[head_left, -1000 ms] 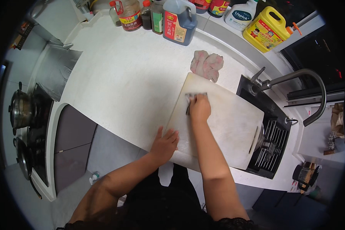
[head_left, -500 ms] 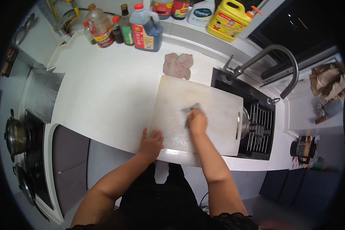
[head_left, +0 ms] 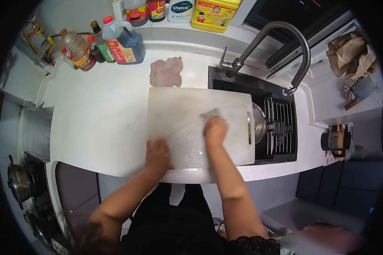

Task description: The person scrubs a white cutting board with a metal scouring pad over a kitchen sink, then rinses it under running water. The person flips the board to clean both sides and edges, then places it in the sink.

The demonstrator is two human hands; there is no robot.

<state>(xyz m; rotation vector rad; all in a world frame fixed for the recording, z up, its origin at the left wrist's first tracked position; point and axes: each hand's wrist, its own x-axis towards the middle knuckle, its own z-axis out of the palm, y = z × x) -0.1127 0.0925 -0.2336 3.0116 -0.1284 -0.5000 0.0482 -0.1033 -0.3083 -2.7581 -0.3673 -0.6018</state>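
Note:
A white cutting board (head_left: 187, 102) lies on the counter, its right end reaching over the sink's edge. Wet streaks mark its middle and near part. My right hand (head_left: 216, 131) is closed on a small grey scrubbing pad (head_left: 210, 113), pressed to the board right of centre; the pad is partly hidden by the fingers and somewhat blurred. On the board's near left corner my left hand (head_left: 158, 158) lies flat with its fingers stretched out. Beyond the far edge lies a crumpled pinkish-grey cloth (head_left: 166, 72).
At right is a black sink (head_left: 259, 89) with a tall faucet (head_left: 304, 46), a metal rack (head_left: 281, 121) and a steel bowl (head_left: 258, 123). Sauce bottles (head_left: 124, 44) stand at the back left. Pots (head_left: 19, 180) sit on the stove at far left.
The view has shifted, so the counter appears further left. My right hand and the grey scrubbing pad have moved rightward across the board; my left hand stays at its near left corner.

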